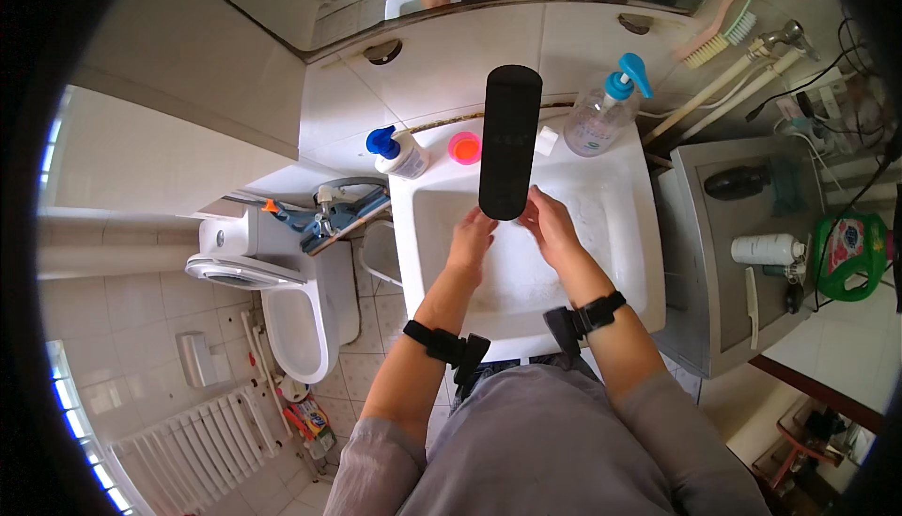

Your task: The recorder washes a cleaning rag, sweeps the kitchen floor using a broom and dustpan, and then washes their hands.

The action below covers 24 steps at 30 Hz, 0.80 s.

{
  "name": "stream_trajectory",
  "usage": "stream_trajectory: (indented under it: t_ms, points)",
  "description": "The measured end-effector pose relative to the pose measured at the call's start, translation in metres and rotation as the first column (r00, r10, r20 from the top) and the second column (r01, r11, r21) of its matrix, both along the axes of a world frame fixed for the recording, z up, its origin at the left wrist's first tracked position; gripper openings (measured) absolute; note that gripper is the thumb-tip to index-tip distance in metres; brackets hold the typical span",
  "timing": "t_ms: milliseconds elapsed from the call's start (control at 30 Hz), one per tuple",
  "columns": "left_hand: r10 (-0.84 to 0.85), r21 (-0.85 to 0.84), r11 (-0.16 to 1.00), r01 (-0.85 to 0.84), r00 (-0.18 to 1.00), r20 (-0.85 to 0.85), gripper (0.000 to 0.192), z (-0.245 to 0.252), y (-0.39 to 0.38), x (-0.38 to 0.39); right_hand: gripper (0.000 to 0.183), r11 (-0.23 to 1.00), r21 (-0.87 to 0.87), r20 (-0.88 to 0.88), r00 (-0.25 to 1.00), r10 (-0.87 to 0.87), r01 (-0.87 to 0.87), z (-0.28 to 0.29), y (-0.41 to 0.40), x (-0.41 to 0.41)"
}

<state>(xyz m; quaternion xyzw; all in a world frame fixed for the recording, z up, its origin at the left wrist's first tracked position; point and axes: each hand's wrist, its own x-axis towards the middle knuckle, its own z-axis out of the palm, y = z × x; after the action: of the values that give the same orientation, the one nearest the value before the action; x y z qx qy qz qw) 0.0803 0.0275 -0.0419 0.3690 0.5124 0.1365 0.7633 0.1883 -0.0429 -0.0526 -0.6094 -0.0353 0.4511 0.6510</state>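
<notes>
Both my hands are over the white washbasin (521, 329), a small gap between them and palms roughly facing. The fingers of my left hand (470, 242) are bent, and some tips are hidden behind a long black round-ended object (511, 142). On the other side of that gap is my right hand (553, 228), its fingers loosely curved. I see nothing held in either hand. The black object covers the middle of the basin's back edge, so whatever lies behind it cannot be seen. Black straps with small black devices circle both forearms.
On the basin's back ledge stand a blue-capped pump bottle (405, 153), a pink-and-orange round item (464, 148), a small white block (546, 140) and a clear pump bottle (599, 121). A grey cabinet (694, 248) adjoins at right; a toilet (299, 333) is at left.
</notes>
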Motion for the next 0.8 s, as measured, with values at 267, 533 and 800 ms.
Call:
stream_trajectory:
  t_ms: [267, 533, 800]
  points:
    - [0.167, -0.301, 0.951, -0.078, 0.944, 0.284, 0.029, -0.029, 0.012, -0.014, 0.019, 0.883, 0.413, -0.731, 0.659, 0.176, 0.223, 0.001, 0.036, -0.019]
    - [0.214, -0.397, 0.910, 0.123, 0.679, 0.702, 0.035, -0.059, -0.002, -0.014, 0.031, 0.763, 0.578, -0.816, 0.183, 0.549, 0.289, 0.003, 0.033, -0.040]
    - [0.277, -0.623, 0.774, 0.118, 0.821, 0.500, 0.030, -0.013, -0.027, 0.019, 0.015, 0.986, -0.010, 0.777, 0.620, 0.112, -0.166, -0.004, 0.007, -0.030]
